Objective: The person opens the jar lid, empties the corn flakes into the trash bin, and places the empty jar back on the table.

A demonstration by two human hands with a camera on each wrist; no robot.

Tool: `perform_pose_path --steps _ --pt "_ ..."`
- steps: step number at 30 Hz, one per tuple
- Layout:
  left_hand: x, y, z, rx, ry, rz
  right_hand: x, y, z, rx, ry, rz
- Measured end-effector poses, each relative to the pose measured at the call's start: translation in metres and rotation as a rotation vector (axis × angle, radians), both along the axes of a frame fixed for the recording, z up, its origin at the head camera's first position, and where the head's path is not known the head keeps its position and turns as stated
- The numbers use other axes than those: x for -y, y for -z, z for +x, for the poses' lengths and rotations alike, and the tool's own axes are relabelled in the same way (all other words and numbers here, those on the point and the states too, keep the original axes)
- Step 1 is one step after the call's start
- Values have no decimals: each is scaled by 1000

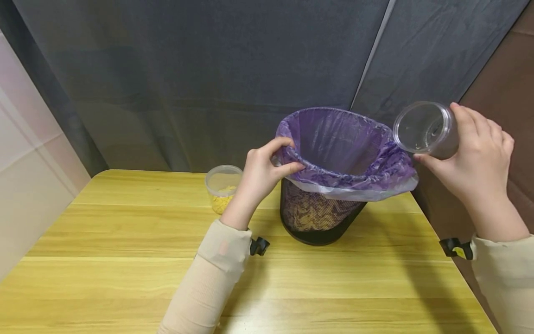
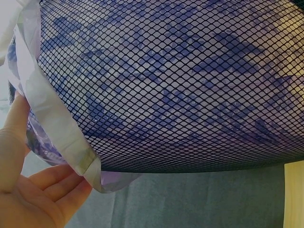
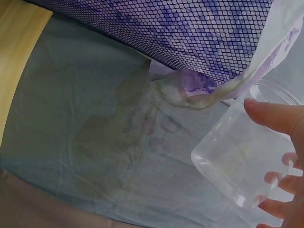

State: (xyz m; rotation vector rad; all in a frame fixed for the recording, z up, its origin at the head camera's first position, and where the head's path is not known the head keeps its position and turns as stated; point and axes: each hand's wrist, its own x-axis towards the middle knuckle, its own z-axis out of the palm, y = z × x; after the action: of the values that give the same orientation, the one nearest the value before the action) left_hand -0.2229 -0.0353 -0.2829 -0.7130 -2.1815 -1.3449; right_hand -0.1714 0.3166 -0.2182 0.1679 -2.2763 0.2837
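Observation:
A black mesh trash can (image 1: 314, 215) stands tilted on the table, lined with a purple plastic bag (image 1: 333, 139) folded over its rim. My left hand (image 1: 267, 169) pinches the left side of the lined rim between thumb and fingers; the left wrist view shows that hand (image 2: 42, 190) at the bag's pale folded edge (image 2: 50, 99). To the right of the rim, my right hand (image 1: 479, 153) grips a clear plastic container (image 1: 425, 130), tipped with its mouth toward the bag. No contents show in the container. In the right wrist view, fingers wrap the container (image 3: 242, 147) beside the bag.
A second clear container (image 1: 223, 188) with small yellow pieces in its bottom stands left of the trash can, behind my left forearm. The wooden table (image 1: 137, 260) ends at the right near a brown surface (image 1: 496, 88). A dark grey curtain (image 1: 200, 83) hangs behind.

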Motion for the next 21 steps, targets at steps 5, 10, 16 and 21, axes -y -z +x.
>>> perform_pose_path --steps 5,10,16,21 --pt "0 0 0 3 -2 -1 -1 4 1 33 23 -62" --pt "0 0 0 4 -3 1 -3 8 1 70 46 -107" --pt "0 0 1 6 -6 2 -6 14 0 121 65 -170" --pt "0 0 1 5 -5 5 -8 17 1 172 81 -218"
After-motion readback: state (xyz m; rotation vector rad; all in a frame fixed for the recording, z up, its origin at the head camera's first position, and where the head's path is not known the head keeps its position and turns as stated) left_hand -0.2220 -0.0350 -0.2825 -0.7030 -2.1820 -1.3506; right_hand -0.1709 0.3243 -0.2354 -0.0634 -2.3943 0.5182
